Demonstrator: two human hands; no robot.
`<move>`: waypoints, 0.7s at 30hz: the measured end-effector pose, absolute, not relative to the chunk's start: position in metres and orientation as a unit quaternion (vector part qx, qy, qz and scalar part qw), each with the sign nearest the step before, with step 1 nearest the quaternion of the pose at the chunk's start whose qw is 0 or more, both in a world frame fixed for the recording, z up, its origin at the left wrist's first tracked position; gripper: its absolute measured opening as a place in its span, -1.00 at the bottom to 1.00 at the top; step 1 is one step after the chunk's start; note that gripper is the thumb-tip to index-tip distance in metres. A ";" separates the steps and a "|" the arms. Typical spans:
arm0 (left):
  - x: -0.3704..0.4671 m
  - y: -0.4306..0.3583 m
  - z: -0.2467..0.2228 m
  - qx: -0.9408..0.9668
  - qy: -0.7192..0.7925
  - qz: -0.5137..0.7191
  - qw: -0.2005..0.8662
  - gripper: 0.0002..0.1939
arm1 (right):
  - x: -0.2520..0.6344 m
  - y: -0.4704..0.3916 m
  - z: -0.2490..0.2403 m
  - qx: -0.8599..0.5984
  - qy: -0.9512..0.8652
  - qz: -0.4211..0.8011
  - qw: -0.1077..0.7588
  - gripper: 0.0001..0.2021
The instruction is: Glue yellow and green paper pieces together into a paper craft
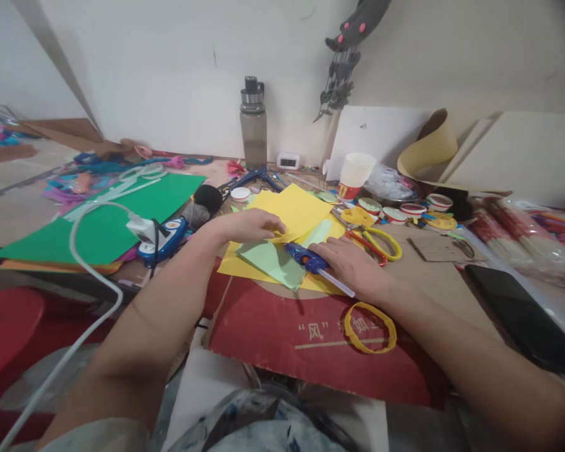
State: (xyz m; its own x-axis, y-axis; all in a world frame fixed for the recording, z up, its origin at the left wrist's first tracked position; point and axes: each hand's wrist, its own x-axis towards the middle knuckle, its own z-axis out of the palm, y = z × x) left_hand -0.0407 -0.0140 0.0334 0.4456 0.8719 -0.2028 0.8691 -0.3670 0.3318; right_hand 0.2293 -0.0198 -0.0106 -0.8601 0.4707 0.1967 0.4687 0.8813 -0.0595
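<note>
My left hand [257, 225] is at the near left edge of a yellow sheet of paper [306, 204], its fingers closed on that edge. My right hand [346, 257] grips a blue hot glue gun [306, 258], whose nozzle points left toward the sheet. A clear glue stick [338, 284] juts from the gun's back end. Beneath lie a pale green paper piece [277, 260] and another yellow sheet [230, 263], on red cardboard [263, 320]. A yellow paper ring [348, 333] rests below my right wrist.
Scissors with yellow handles [383, 242] lie right of my right hand. A phone [518, 307], paper cups [355, 172] and small tubs [395, 215] are further right. Green sheets [108, 220] and a power strip [162, 245] with a white cable lie left. A bottle [253, 135] stands behind.
</note>
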 end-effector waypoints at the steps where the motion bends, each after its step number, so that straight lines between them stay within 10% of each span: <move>1: -0.041 -0.014 0.033 0.827 0.527 0.007 0.195 -0.62 | 0.231 -0.020 -0.010 -0.248 -0.963 0.011 0.105 -0.73; 21: -0.021 -0.020 0.029 0.837 0.539 0.061 0.070 -0.77 | 0.237 -0.023 -0.010 -0.413 -0.884 0.121 0.184 -0.67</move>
